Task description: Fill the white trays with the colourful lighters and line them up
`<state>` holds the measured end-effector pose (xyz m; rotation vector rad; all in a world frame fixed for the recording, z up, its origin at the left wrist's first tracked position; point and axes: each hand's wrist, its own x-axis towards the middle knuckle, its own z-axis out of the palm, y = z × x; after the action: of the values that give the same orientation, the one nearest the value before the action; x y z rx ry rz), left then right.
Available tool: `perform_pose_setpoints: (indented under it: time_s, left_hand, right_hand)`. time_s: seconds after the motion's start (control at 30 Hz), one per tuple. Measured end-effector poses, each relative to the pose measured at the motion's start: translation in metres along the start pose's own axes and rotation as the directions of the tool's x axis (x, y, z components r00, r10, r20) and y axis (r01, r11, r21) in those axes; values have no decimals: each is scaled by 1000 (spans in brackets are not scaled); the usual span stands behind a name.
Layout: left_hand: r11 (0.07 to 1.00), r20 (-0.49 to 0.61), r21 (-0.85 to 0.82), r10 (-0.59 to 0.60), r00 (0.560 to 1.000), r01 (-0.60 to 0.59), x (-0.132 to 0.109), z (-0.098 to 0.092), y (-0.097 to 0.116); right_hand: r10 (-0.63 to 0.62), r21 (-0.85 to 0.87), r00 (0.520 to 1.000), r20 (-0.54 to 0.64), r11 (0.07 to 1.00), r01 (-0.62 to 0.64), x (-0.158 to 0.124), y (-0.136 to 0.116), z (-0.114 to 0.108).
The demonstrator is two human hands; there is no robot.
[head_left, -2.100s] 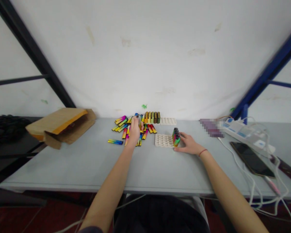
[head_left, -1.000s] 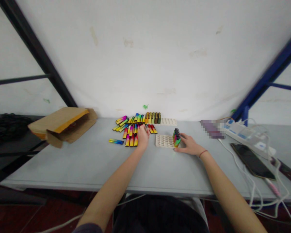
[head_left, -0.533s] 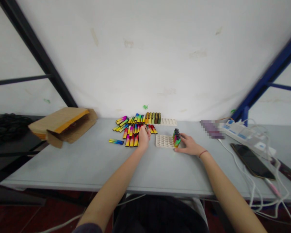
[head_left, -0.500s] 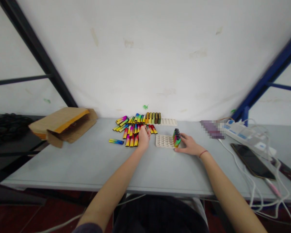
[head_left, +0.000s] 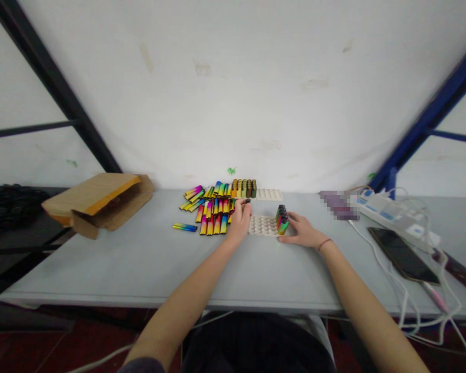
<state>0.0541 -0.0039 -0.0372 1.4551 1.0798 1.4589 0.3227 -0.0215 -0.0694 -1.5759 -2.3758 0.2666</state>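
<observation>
My left hand (head_left: 241, 220) is closed around a lighter (head_left: 248, 200), whose dark end sticks out past the fingertips; the rest is hidden. It hovers between a pile of shiny rainbow-coloured lighters (head_left: 216, 223) and a white tray (head_left: 262, 226) with rows of round holes. Several upright lighters (head_left: 282, 220) with dark tops fill the tray's right end. Beside them rests my right hand (head_left: 305, 232), thumb and fingers spread around the tray's right end, apparently touching it. One blue-and-yellow lighter (head_left: 184, 227) lies apart, left of the pile.
Behind the pile stands a block of upright lighters (head_left: 244, 188), with another white holed tray (head_left: 270, 195) beside it. An open cardboard box (head_left: 97, 202) lies at left. On the right are a power strip (head_left: 396, 217), a phone (head_left: 404, 255) and tangled white cables (head_left: 406, 305).
My left hand has moved right, from the pile toward the tray's left edge, with a lighter now showing in its fingers. My right hand keeps its place. The view has shifted slightly.
</observation>
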Motion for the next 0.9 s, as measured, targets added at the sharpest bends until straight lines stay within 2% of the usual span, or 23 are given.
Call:
perform_pose_setpoints:
  time_s: [0.1, 0.2, 0.33, 0.5, 0.67, 0.9]
  left_hand:
    - [961, 72, 163, 214, 974, -223, -2, 4, -7]
    - [895, 111, 293, 317, 942, -336, -2, 9, -8]
    - [884, 200, 363, 234, 951, -294, -1, 14, -3]
    - [889, 240, 402, 126, 963, -216, -4, 21, 1]
    - [878, 231, 433, 113, 967, -205, -6, 25, 5]
    - [798, 305, 542, 107, 946, -265, -10, 33, 16]
  right_hand:
    - [-15, -4, 1000, -10, 1000, 15, 0, 2, 2]
    - [-18, -6, 1000, -20, 1000, 18, 1, 4, 3]
    - [-8, 0, 1000, -9, 1000, 8, 0, 2, 3]
    - [1, 9, 1000, -2, 1000, -1, 0, -2, 0]
    - [16, 18, 1000, -6, 1000, -16, 0, -2, 2]
    - [-2, 26, 1000, 1, 1000, 2, 0, -2, 0]
